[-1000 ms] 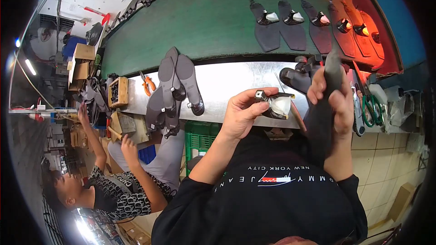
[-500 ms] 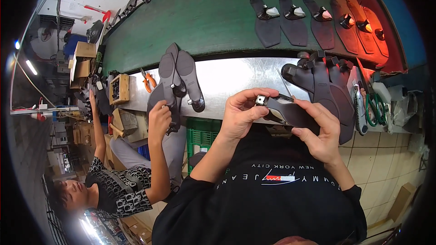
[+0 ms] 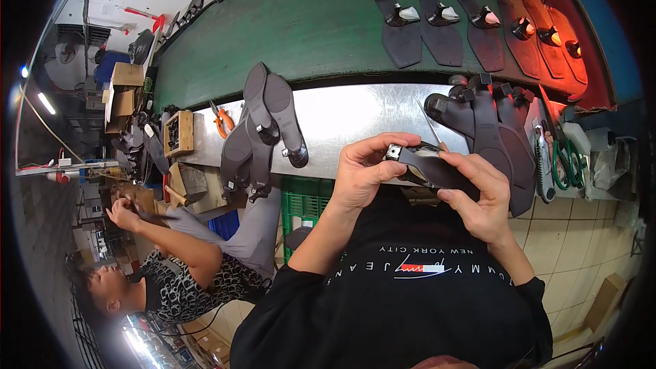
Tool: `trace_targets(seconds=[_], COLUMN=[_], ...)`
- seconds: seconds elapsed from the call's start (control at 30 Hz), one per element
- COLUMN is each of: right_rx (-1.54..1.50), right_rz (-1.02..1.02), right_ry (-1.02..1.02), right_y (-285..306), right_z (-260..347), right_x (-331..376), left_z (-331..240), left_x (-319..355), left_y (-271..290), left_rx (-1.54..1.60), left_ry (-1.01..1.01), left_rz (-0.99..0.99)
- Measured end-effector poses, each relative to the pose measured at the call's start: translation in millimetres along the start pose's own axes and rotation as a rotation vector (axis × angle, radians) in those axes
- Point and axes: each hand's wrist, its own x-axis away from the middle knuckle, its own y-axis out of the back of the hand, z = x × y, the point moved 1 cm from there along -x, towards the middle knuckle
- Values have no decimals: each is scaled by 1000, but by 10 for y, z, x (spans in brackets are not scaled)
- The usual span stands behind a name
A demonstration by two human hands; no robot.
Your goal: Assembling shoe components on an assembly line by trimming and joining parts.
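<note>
A black heeled shoe sole (image 3: 445,172) is held up in front of my chest by both hands. My left hand (image 3: 362,172) closes around its heel end, where a small pale square face with holes shows beside the thumb. At the other end, my right hand (image 3: 481,198) pinches the sole between thumb and fingers. A thin pointed metal tool (image 3: 429,123) with a brownish handle shows just beyond my right fingertips; whether it touches them I cannot tell. The metal bench (image 3: 355,113) lies behind my hands.
Black soles (image 3: 277,102) overlap on the bench at left, and another pile (image 3: 488,123) lies at right. Orange-handled pliers (image 3: 223,121), a wooden box (image 3: 180,132) and green-handled scissors (image 3: 566,160) lie around. More soles (image 3: 441,41) line the green belt (image 3: 287,27). A co-worker (image 3: 184,260) sits at left.
My hands and the sole stay nearly still. The co-worker's arm has drawn back from the left pile toward the far left, with a blurred dark thing near the hand.
</note>
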Motion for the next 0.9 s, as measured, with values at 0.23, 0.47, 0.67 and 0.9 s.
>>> trace_targets(seconds=[0.23, 0.47, 0.67, 0.9], right_rx=[10, 98, 139, 336], right_rz=[13, -5, 15, 30], right_ry=[0, 23, 49, 151], right_y=[6, 6, 20, 15], right_z=[9, 37, 70, 141], right_x=[-19, -47, -58, -71], left_z=[5, -5, -17, -28], left_x=[10, 16, 34, 23], left_y=[34, 14, 21, 37], left_rx=[-32, -167, -323, -351], left_ry=[17, -75, -101, -82], left_rz=[-8, 11, 58, 104])
